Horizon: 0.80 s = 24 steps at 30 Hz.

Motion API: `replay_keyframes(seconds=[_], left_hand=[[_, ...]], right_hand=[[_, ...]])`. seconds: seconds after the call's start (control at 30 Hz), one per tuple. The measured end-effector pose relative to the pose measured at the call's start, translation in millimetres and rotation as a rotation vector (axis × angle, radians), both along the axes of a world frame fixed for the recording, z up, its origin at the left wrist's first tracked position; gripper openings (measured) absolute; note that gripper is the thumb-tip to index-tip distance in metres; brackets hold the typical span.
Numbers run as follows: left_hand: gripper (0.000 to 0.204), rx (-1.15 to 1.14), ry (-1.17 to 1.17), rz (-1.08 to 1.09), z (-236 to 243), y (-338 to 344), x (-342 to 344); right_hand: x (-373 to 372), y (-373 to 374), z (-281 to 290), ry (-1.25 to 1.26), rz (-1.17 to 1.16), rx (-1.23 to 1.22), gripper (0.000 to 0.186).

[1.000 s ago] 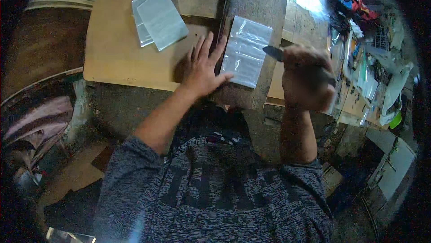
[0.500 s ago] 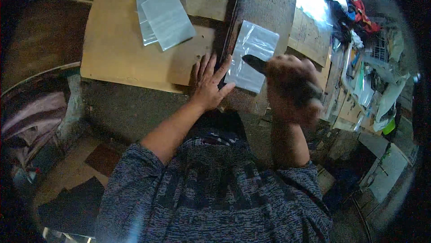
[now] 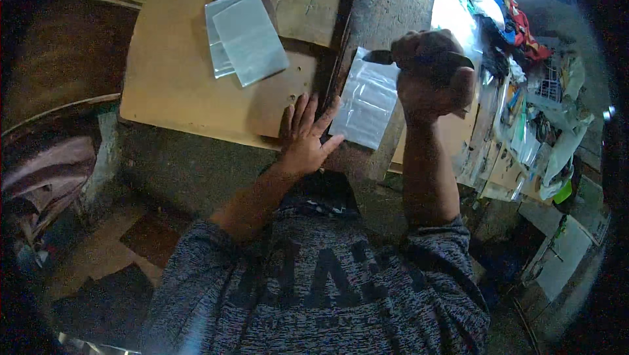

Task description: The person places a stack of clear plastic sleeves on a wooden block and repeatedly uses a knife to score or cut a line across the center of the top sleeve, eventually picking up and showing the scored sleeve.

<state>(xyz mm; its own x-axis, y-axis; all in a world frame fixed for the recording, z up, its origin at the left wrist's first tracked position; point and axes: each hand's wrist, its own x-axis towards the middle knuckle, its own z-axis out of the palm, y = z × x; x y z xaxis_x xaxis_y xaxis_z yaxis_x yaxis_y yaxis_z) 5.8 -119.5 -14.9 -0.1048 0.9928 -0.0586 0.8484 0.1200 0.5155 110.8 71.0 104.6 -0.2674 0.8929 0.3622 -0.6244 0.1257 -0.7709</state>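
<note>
A clear plastic bag (image 3: 369, 99), or a thin stack of them, lies on a dark wooden board (image 3: 386, 11) in front of me. My left hand (image 3: 305, 136) rests flat with fingers spread at the board's left edge. Its thumb and index fingertip reach the bag's near left side. My right hand (image 3: 434, 74) is wrapped round a knife (image 3: 377, 57), whose dark blade points left over the bag's far end. The fist hides most of the handle. I cannot tell whether the blade touches the plastic.
More flat plastic bags (image 3: 251, 41) lie overlapped on the tan tabletop (image 3: 167, 73) to the left. A thin wooden panel (image 3: 298, 11) sits behind them. Clutter of cloth and plastic (image 3: 508, 14) crowds the right side. A draped chair (image 3: 52, 175) stands at the lower left.
My right hand with the knife has moved away from me, from beside the bag's middle to its far end. The left hand stays beside the bag.
</note>
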Motion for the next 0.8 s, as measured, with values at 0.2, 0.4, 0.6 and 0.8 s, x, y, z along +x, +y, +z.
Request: replay_keyframes(seconds=[0.2,0.4,0.6,0.8], left_hand=[[0.086,-0.028,-0.033,0.064,1,0,1],[0.092,0.028,0.029,0.047,-5,-1,2],[0.091,-0.025,0.038,0.048,-5,1,2],[0.089,0.013,-0.039,0.023,-4,8,0]], right_hand=[[15,-36,16,0.093,0.058,-0.026,0.062],[25,-70,9,-0.061,0.065,-0.027,0.064],[39,-84,-5,-0.131,0.11,-0.066,0.063],[77,-70,3,-0.068,-0.105,-0.105,0.054]])
